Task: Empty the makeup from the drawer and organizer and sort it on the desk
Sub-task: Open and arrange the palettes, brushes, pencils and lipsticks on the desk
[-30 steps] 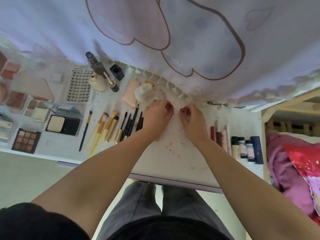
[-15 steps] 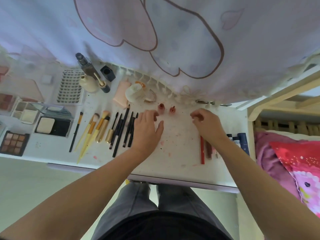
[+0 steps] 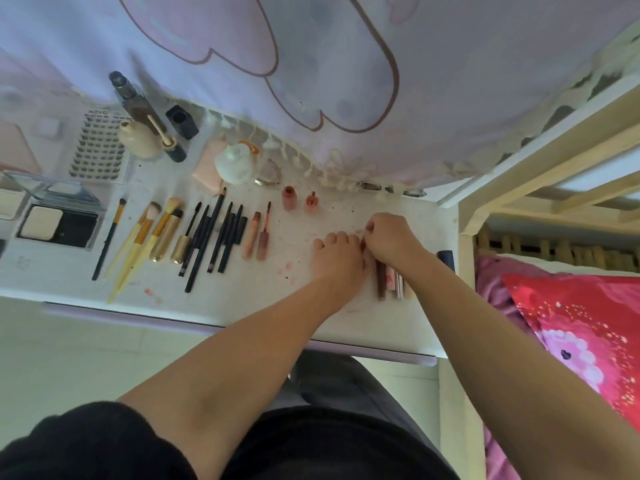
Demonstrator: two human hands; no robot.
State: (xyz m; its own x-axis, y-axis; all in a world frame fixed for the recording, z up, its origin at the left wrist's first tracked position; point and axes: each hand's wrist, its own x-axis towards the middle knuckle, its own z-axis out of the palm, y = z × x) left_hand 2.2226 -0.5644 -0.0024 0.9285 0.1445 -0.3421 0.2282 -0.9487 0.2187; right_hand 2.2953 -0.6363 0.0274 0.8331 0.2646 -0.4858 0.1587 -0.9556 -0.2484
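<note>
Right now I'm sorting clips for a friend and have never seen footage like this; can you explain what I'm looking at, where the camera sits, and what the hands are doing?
No machine here: a person wears a camera on the head, looking down over their own arms at a white desk. The left hand and right hand meet over a row of lipstick tubes; the right pinches something small, too hidden to name. What the left holds, if anything, I cannot tell. To the left lie sorted makeup brushes, black pencils, two lip glosses, two small pink bottles and a powder compact.
</note>
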